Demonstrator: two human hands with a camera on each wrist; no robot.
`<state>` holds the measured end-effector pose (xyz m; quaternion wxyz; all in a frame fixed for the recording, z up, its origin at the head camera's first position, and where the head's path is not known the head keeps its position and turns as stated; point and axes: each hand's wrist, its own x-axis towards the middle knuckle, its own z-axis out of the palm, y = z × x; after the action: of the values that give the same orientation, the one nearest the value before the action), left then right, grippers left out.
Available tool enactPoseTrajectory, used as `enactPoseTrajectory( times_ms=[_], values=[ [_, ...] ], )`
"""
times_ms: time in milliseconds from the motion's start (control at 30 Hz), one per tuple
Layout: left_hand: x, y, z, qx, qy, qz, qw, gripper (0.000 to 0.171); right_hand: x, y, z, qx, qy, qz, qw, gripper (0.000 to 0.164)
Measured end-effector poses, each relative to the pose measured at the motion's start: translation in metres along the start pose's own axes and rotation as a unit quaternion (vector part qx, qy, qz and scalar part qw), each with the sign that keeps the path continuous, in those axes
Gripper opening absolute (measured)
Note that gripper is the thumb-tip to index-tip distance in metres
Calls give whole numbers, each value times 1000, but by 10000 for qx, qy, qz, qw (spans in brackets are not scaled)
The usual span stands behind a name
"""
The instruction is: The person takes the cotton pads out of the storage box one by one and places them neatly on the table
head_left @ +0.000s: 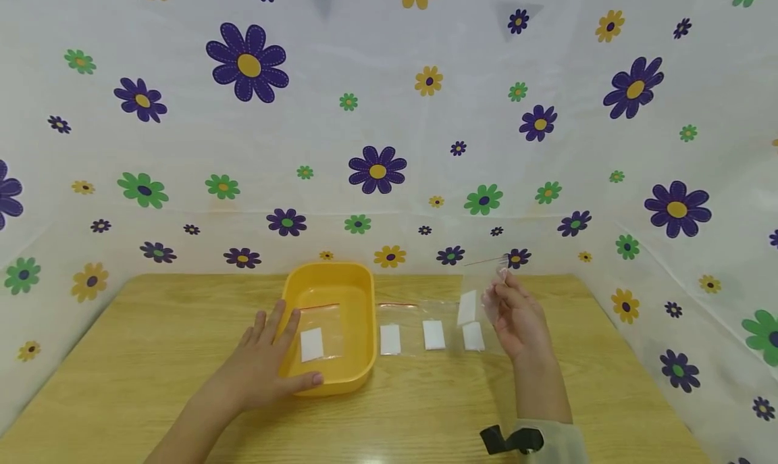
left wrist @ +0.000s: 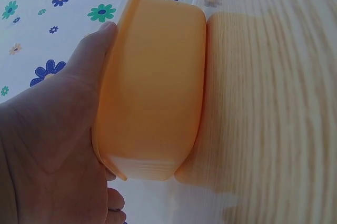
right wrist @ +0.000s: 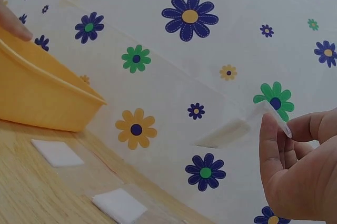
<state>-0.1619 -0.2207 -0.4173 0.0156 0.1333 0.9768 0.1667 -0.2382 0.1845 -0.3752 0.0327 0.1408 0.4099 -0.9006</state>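
Note:
My left hand (head_left: 258, 366) rests on the left and front rim of a yellow plastic basin (head_left: 372, 336), its fingers spread. In the left wrist view the thumb lies along the rim of the basin (left wrist: 158, 87). Inside the basin lies a clear zip bag (head_left: 333, 332) with a white square in it. To the right, my right hand (head_left: 523, 319) pinches another clear zip bag (head_left: 476, 281) by its edge, raised above the table. This bag also holds a white piece, and the right wrist view shows the bag (right wrist: 226, 133) hanging between thumb and fingers.
Right of the basin, several more clear bags with white squares (head_left: 390, 340) lie in a row on the wooden table (head_left: 419, 410). A white flowered cloth (head_left: 316, 133) stands behind the table and at its sides. A black strap (head_left: 513, 440) is at my right wrist.

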Motion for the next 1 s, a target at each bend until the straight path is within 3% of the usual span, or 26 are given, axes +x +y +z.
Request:
enactPoseTrajectory(
  times_ms=[200, 433, 1000],
  values=[
    [2, -1, 1, 15, -19, 1, 10000, 117, 3, -1, -3, 190, 7, -10, 9998, 37],
    [2, -1, 2, 19, 16, 8, 10000, 115, 5, -2, -6, -26, 65, 58, 10000, 51],
    [1, 1, -1, 66, 46, 52, 10000, 115, 6, -5, -16, 130, 219, 128, 9996, 56]
  ],
)
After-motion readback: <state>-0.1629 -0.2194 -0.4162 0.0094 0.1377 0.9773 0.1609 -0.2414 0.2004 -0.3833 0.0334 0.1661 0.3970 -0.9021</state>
